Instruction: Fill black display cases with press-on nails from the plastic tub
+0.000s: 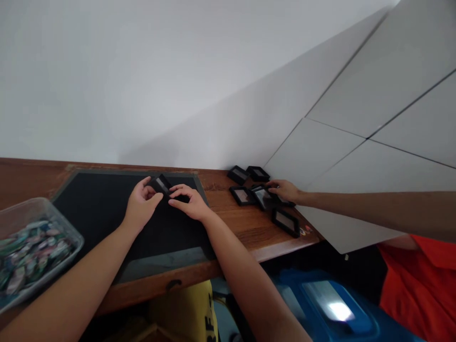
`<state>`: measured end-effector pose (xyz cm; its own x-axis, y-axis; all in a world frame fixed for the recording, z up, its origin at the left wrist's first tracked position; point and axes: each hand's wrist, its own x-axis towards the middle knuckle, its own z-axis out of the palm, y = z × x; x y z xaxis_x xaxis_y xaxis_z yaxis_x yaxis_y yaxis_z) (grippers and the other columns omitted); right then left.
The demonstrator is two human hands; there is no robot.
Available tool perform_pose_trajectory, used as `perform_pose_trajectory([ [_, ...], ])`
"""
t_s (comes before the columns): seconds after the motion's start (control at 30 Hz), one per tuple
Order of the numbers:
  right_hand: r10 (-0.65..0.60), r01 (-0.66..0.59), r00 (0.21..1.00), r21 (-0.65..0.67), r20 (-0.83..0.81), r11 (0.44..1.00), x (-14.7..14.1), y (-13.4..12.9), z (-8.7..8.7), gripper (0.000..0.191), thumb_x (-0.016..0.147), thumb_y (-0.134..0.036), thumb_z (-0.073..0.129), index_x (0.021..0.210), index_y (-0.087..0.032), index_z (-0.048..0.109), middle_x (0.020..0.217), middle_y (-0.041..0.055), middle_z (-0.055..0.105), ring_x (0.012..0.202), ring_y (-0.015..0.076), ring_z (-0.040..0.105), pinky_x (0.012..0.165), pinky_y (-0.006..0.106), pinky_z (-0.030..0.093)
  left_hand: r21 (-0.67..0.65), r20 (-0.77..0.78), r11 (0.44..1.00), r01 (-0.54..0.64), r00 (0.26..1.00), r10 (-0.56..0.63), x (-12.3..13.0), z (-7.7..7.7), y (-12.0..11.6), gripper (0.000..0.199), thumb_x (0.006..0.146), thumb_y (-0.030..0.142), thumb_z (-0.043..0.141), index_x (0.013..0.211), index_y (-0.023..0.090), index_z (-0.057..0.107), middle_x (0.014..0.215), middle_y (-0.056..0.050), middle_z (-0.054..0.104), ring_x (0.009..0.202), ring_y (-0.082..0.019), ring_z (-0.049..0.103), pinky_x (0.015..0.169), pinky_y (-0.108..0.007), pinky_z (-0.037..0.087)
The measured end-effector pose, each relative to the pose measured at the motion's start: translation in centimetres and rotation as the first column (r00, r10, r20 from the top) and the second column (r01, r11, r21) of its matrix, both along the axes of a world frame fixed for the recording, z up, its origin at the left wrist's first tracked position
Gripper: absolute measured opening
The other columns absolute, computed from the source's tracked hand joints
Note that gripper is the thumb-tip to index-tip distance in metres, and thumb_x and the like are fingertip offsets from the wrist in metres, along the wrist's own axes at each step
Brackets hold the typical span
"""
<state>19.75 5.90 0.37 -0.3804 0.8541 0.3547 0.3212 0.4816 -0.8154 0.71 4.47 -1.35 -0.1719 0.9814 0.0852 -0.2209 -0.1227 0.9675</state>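
Note:
My left hand [141, 205] grips the left end of a small black box [162, 184] with a lighter window in its face. At the box's right side is my right hand [188, 202], its thumb and fingers pinched on the lower edge. The box is held tilted above a black mat [107, 199] on the wooden table [228, 221]. Another person's hand [285, 190] reaches in from the right and touches one of several similar black boxes [285, 222] lying on the table's right end.
A clear plastic tub [76, 232] of small wrapped pieces stands at the left. A white wall [142, 95] rises behind the table. Below the front edge are a yellow bag [188, 308] and a blue plastic object [317, 304]. Red clothing [420, 285] shows at the lower right.

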Motion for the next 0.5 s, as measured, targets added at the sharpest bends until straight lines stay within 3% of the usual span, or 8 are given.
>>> perform_pose_trajectory([
  [0.13,0.014,-0.014,1.000,0.016,0.026,1.000,-0.01,-0.18,0.07,0.012,0.084,-0.033,0.086,0.088,-0.024,0.080,0.119,0.0063,0.077,0.114,0.0207,0.072,0.113,0.044,0.050,-0.021,-0.013,1.000,-0.010,1.000,0.010,0.37,-0.27,0.05,0.066,0.061,0.042,0.076,0.119,0.017,0.056,0.075,0.005,0.060,0.068,-0.015,0.059,0.068,-0.029,0.047],
  [0.3,0.034,-0.034,0.999,0.016,0.026,0.999,-0.03,-0.16,0.05,0.014,0.084,-0.035,0.086,0.087,-0.022,0.079,0.117,0.0070,0.078,0.112,0.0211,0.073,0.111,0.044,0.051,-0.014,-0.082,0.998,0.057,0.995,-0.058,0.44,-0.40,-0.12,0.040,0.065,0.048,0.074,0.091,0.019,0.064,0.078,-0.002,0.068,0.074,-0.020,0.065,0.072,-0.034,0.053],
  [0.43,0.030,-0.030,0.999,-0.004,0.026,1.000,-0.14,-0.12,0.03,0.015,0.084,-0.035,0.085,0.085,-0.022,0.078,0.112,0.0064,0.078,0.109,0.0211,0.074,0.108,0.042,0.053,0.039,-0.177,0.997,0.060,0.983,-0.052,0.21,-0.34,-0.24,0.032,0.070,0.048,0.071,0.084,0.020,0.064,0.074,-0.002,0.068,0.073,-0.021,0.066,0.074,-0.035,0.055],
  [0.5,0.025,-0.025,0.999,-0.004,0.039,1.000,-0.27,-0.22,-0.05,0.014,0.083,-0.033,0.084,0.084,-0.022,0.077,0.109,0.0061,0.078,0.106,0.0208,0.074,0.105,0.040,0.054,0.091,-0.235,0.994,0.055,0.971,-0.032,0.20,-0.14,-0.54,0.029,0.073,0.046,0.070,0.087,0.021,0.066,0.082,-0.004,0.071,0.079,-0.022,0.068,0.079,-0.037,0.056],
])
